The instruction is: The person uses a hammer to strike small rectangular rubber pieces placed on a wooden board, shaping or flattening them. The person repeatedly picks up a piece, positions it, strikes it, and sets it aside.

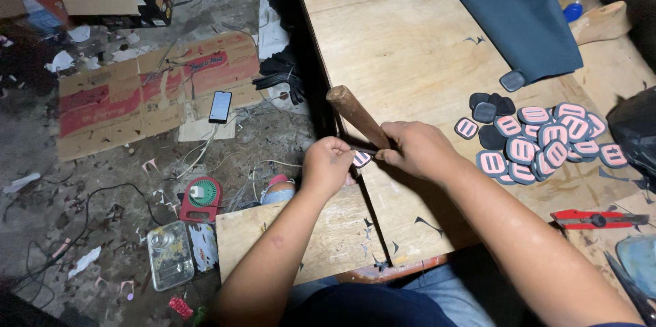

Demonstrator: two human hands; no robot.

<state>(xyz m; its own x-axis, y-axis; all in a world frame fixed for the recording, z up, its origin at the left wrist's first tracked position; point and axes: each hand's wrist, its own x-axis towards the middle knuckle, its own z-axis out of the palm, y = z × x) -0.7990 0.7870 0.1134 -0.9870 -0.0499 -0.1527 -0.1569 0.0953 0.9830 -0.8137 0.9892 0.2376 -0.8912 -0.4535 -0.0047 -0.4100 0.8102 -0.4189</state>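
Observation:
My left hand [326,163] pinches a small dark patch with pink stripes [361,158] at the left edge of the wooden table [410,47]. Close beside it, my right hand [417,149] grips a wooden handle [355,115] that slants up to the left; whatever is at its lower end is hidden by my fingers. The two hands nearly touch over the patch. A pile of several similar pink-striped and plain dark patches [540,139] lies on the table to the right.
Dark blue cloth [512,12] hangs over the table's far side. A red utility knife [594,218] lies near the right front edge. The floor to the left holds flattened cardboard [137,94], a phone [220,106], a red device [201,198], cables and a metal tin [167,255].

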